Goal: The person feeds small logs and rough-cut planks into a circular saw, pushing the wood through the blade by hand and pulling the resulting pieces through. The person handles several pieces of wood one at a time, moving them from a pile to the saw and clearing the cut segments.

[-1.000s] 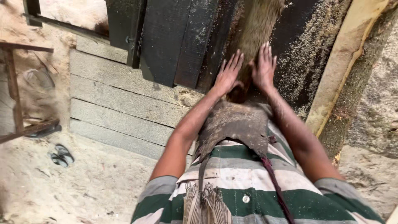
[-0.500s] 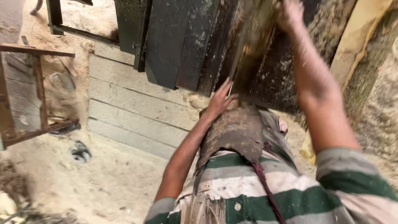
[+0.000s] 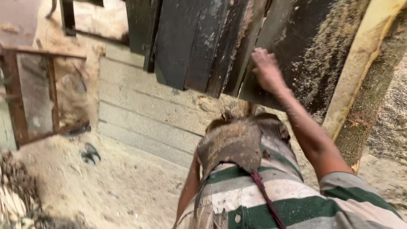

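1. My right hand (image 3: 266, 70) is up on the dark, sawdust-caked board (image 3: 296, 51) that leans in front of me. The fingers are curled over its left edge and pressed to the wood — it is blurred, but it reads as a grip.
2. That board stands upright among other dark planks (image 3: 190, 46), just right of them, with pale sawdust clinging down its right half.
3. My left hand is out of sight — only the left forearm (image 3: 190, 186) shows, hanging low beside my hip, so I cannot tell whether that hand is open or closed.
4. A worn brown leather apron (image 3: 231, 146) sits over my green-and-white striped shirt (image 3: 271, 203).
5. To the right, a pale yellow beam (image 3: 360, 63) runs up at a slant.
6. Left of me there are grey floor boards (image 3: 140, 114), a rusty metal frame (image 3: 34, 93) and a sawdust floor (image 3: 110, 186).
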